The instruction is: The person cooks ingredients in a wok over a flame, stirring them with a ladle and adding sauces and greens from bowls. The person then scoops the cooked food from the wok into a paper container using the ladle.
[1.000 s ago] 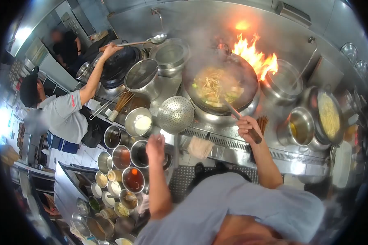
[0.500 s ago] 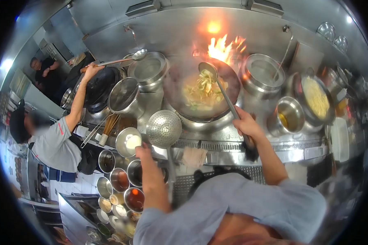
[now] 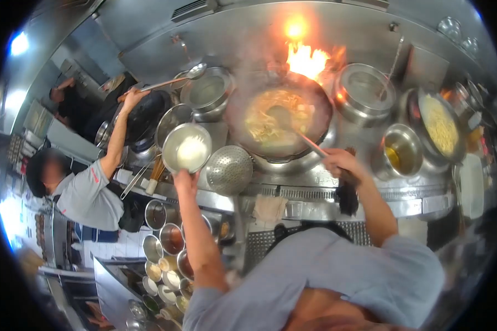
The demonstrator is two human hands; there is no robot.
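My left hand [image 3: 186,181] is closed on the near rim of a metal bowl [image 3: 174,144] and holds it up, left of the wok. Something white [image 3: 192,153] lies inside that bowl. In my right hand [image 3: 342,165] is a long-handled ladle [image 3: 313,144], its dark head down in the food of the wok. Steam rises from this wok [image 3: 321,129], where reddish broth and pale, strip-like pieces [image 3: 262,126] show. Beside the bowl rests a perforated strainer [image 3: 230,170].
Flames [image 3: 308,60] flare behind the wok. Lidded pots [image 3: 365,91] flank it; at right stand a pot with yellow liquid [image 3: 398,157] and a pan of noodles [image 3: 440,126]. Seasoning containers [image 3: 172,237] fill the lower left. A co-worker [image 3: 91,193] reaches over a neighbouring burner with another ladle.
My left hand has moved the bowl up and forward, closer to the wok. The ladle, earlier raised with pale strips in it, now sits down in the wok's food. The view has shifted slightly.
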